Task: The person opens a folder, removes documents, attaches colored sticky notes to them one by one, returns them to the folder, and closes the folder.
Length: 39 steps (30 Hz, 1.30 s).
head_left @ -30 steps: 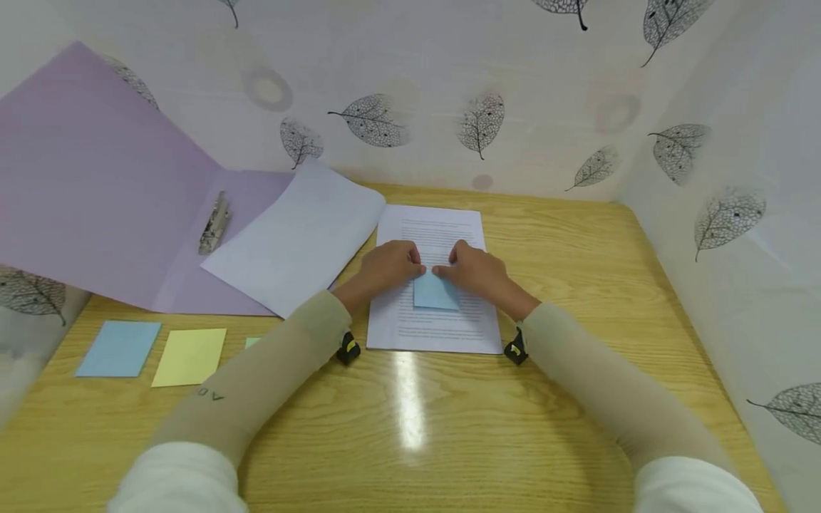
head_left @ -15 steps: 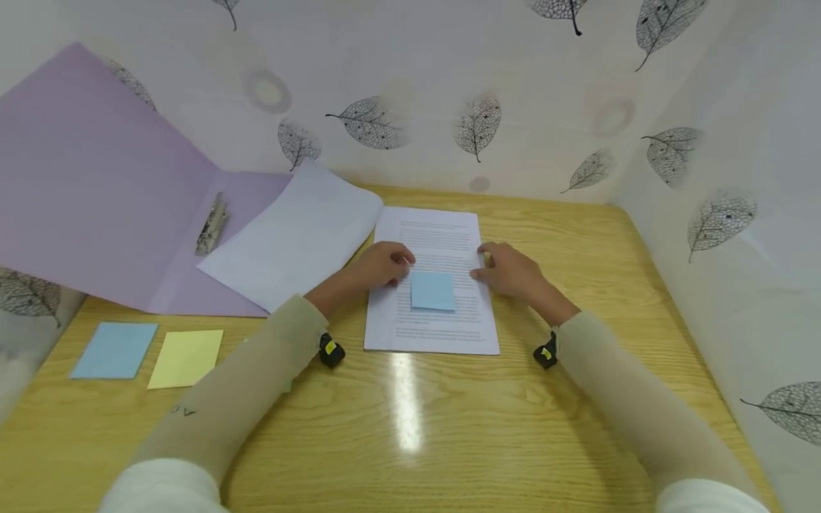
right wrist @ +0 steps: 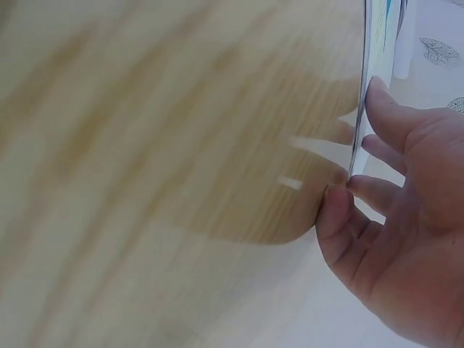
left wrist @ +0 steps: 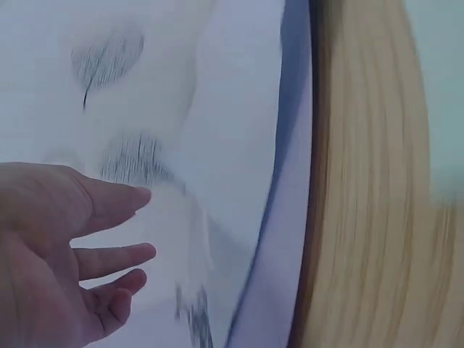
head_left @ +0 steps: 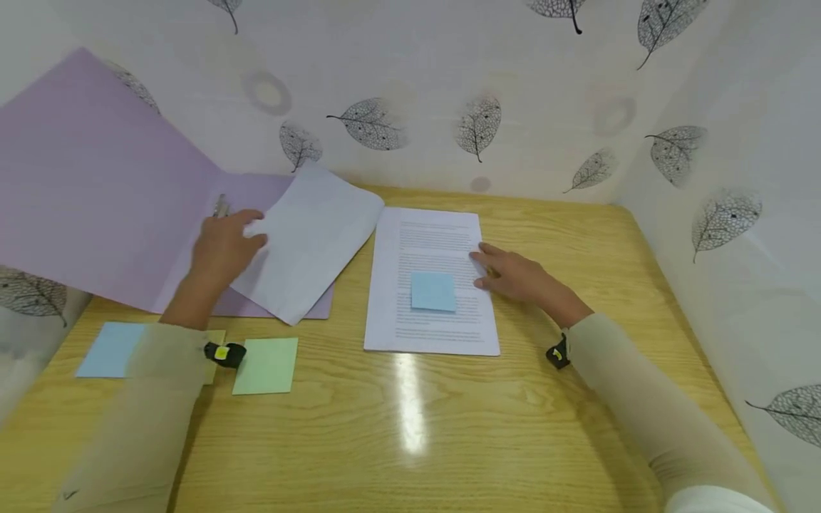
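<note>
My left hand [head_left: 221, 249] hovers over the turned white sheet [head_left: 314, 242] on the purple folder [head_left: 109, 178], beside its metal clip [head_left: 221, 205]. Its thumb and fingers are parted with nothing between them; in the left wrist view the hand [left wrist: 65, 246] looks loosely spread. My right hand [head_left: 516, 276] rests at the right edge of the printed pages [head_left: 432, 242], thumb and fingertips touching that edge. In the right wrist view the relaxed fingers [right wrist: 384, 130] lie along the pages' edge. A light blue sticky note [head_left: 432, 291] lies on the printed text.
At the table's left front lie a blue note pad [head_left: 105, 350], a yellow one [head_left: 211, 373] mostly hidden by my left sleeve, and a green one [head_left: 265, 365]. The folder's cover stands raised against the leaf-patterned wall covering [head_left: 410, 64] behind the wooden table [head_left: 449, 427].
Both hands have come off the blue note, which stays on the page. My left hand has swung left over the folder. My right hand has moved to the pages' right edge.
</note>
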Each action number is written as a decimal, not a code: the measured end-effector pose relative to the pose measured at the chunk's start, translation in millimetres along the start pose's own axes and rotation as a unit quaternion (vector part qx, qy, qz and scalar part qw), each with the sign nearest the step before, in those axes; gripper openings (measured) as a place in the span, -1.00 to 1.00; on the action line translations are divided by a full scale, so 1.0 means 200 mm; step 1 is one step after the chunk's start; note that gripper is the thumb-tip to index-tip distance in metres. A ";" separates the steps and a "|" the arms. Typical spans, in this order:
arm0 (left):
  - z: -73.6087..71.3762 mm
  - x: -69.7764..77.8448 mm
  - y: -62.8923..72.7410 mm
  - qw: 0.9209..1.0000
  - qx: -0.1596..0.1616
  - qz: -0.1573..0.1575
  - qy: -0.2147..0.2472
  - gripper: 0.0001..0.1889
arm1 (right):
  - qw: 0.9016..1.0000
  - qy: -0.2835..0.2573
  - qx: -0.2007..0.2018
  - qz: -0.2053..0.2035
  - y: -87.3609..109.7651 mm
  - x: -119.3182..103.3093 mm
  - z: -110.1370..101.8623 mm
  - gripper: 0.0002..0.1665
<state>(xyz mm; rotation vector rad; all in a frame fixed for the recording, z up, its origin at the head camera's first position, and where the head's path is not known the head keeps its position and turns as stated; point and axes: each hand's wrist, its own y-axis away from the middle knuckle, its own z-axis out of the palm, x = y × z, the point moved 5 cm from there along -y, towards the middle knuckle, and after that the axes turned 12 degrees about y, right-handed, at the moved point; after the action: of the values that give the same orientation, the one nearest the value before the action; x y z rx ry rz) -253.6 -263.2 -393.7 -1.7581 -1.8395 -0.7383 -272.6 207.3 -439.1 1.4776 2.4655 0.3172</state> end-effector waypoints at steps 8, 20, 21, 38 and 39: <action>-0.16 -0.28 0.09 0.996 -0.042 -0.071 -0.018 -0.34 | 1.000 0.002 -0.011 0.001 0.02 -0.01 0.01 -0.17; -0.16 -0.37 0.10 0.992 -0.093 -0.067 -0.048 -0.36 | 1.000 0.004 -0.001 0.003 0.00 -0.02 0.03 -0.18; -0.16 -0.38 0.10 0.992 -0.094 -0.070 -0.048 -0.36 | 1.000 0.003 -0.002 0.006 0.00 -0.02 0.03 -0.19; -0.14 -0.26 0.15 0.988 -0.056 -0.038 0.137 -0.33 | 1.000 -0.010 -0.003 0.021 -0.01 -0.03 0.01 -0.20; -0.14 -0.23 0.16 0.987 -0.049 -0.033 0.152 -0.33 | 1.000 -0.009 -0.003 0.023 0.00 -0.03 0.01 -0.19</action>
<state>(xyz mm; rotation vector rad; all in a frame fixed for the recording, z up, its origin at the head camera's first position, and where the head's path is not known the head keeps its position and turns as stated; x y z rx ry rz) -220.6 -315.3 -403.3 -1.5480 -1.6840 -1.0745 -269.5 201.6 -441.3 1.5301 2.4163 0.3193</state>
